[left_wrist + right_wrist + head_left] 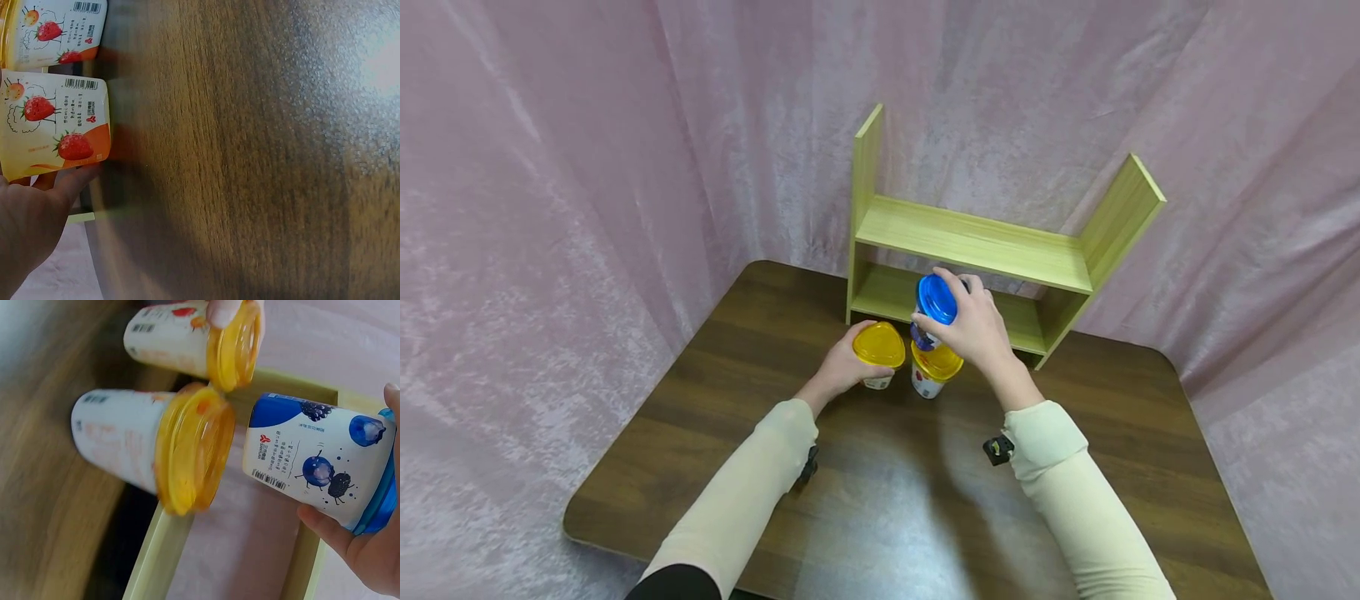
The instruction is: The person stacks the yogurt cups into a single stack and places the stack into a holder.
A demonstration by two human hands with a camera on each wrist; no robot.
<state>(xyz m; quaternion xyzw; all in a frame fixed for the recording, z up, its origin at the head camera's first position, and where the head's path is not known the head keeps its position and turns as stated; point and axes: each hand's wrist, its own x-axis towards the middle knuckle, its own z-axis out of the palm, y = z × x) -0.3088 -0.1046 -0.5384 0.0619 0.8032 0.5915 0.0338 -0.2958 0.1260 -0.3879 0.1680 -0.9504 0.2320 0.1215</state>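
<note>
My left hand (842,364) grips a yogurt cup with a yellow lid (880,344), which stands upright in front of the shelf. Strawberries are printed on this cup's side (56,125) in the left wrist view. To its right stands a second yellow-lidded strawberry cup (927,385), which no hand holds. My right hand (976,327) holds a blue-lidded yogurt cup (937,298) between thumb and fingers, raised and overlapping the second yellow lid in the head view. Blueberries and blackberries decorate the blue-lidded cup (319,462) in the right wrist view.
Right behind the cups, a pale wooden two-tier shelf (970,236) with upright side panels stands at the back of the brown wooden table (715,433). Pink velvet curtains (760,125) hang around the table. Wrist cameras (998,450) sit at both sleeves.
</note>
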